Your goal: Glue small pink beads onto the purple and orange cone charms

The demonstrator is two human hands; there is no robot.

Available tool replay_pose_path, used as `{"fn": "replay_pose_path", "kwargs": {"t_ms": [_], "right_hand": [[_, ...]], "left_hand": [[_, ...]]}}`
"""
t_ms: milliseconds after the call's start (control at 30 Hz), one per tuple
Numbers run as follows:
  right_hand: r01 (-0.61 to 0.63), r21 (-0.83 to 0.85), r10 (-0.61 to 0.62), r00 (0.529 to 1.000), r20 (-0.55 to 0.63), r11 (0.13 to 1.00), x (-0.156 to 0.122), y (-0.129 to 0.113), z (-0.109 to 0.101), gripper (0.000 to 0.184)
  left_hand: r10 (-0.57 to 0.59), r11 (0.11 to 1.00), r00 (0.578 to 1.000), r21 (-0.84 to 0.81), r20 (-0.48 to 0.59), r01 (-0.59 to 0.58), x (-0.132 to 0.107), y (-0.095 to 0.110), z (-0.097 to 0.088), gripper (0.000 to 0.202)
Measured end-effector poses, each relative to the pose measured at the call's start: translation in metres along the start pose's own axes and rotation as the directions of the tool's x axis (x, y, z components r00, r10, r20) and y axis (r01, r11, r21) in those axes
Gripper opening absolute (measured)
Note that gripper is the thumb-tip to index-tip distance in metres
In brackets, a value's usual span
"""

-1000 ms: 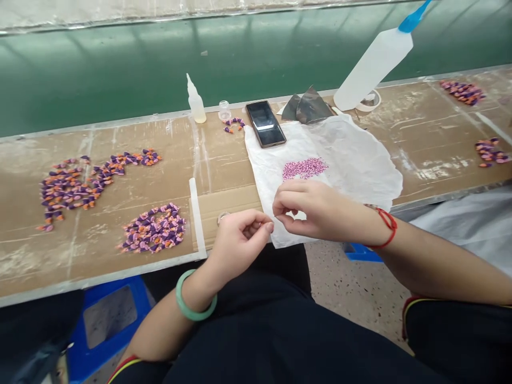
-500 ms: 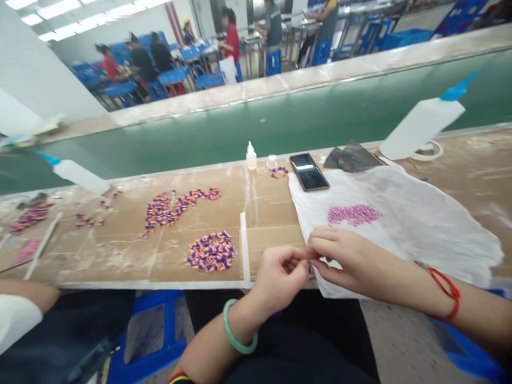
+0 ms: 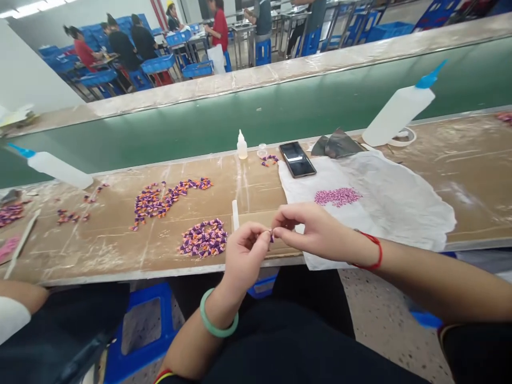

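My left hand (image 3: 245, 255) and my right hand (image 3: 310, 229) meet fingertip to fingertip over the bench's front edge, both pinched on a tiny purple piece (image 3: 271, 235) between them. A green bangle circles my left wrist and a red cord my right. Just left of my hands lies a pile of purple and orange pieces (image 3: 204, 238). A longer scatter of the same pieces (image 3: 164, 196) sits further back. On the white paper sheet (image 3: 384, 197) rests a small heap of pink beads (image 3: 338, 196).
A black phone (image 3: 297, 159), a small glue bottle (image 3: 241, 145) and a tiny clear jar (image 3: 262, 150) stand at the back of the cardboard-topped bench (image 3: 100, 245). Big squeeze bottles lie at right (image 3: 398, 111) and left (image 3: 56, 167). Another person's arm (image 3: 20, 306) is at lower left; workers sit far behind.
The view has lifted from looking down at the bench to showing the hall behind. My hands have come together, fingertips now touching on the small piece.
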State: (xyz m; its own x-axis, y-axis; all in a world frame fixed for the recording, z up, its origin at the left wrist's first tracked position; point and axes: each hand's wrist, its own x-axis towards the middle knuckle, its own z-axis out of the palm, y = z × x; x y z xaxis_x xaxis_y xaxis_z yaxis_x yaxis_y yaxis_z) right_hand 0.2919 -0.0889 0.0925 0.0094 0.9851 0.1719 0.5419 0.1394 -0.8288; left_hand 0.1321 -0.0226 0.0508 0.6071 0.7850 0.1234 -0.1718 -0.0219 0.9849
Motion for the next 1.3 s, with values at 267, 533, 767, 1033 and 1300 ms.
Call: {"fn": "replay_pose_path", "kwargs": {"t_ms": [267,533,767,1033,1300], "right_hand": [[0.036,-0.014,-0.036,0.999,0.008,0.999,-0.001,-0.003,0.002,0.013],[0.1,-0.122,-0.095,0.995,0.042,0.987,-0.002,-0.003,0.002,0.014],[0.255,-0.316,-0.225,0.966,0.128,0.914,0.007,0.004,0.006,0.018],[0.392,-0.677,-0.13,0.905,0.404,0.623,0.022,0.041,0.021,0.017],[0.467,-0.715,-0.041,0.85,0.525,0.52,0.032,0.037,0.026,0.014]], "left_hand": [[-0.021,0.998,0.996,0.066,0.083,0.015,-0.005,0.007,-0.002,0.018],[-0.107,0.994,0.989,0.027,0.1,0.105,-0.005,0.006,-0.01,0.024],[-0.145,0.989,0.989,0.0,0.037,0.145,-0.006,0.002,-0.025,0.022],[-0.266,0.963,0.959,-0.066,-0.099,0.26,-0.022,-0.019,-0.054,0.021],[-0.353,0.931,0.93,-0.135,-0.1,0.339,-0.031,-0.03,-0.058,0.021]]}}
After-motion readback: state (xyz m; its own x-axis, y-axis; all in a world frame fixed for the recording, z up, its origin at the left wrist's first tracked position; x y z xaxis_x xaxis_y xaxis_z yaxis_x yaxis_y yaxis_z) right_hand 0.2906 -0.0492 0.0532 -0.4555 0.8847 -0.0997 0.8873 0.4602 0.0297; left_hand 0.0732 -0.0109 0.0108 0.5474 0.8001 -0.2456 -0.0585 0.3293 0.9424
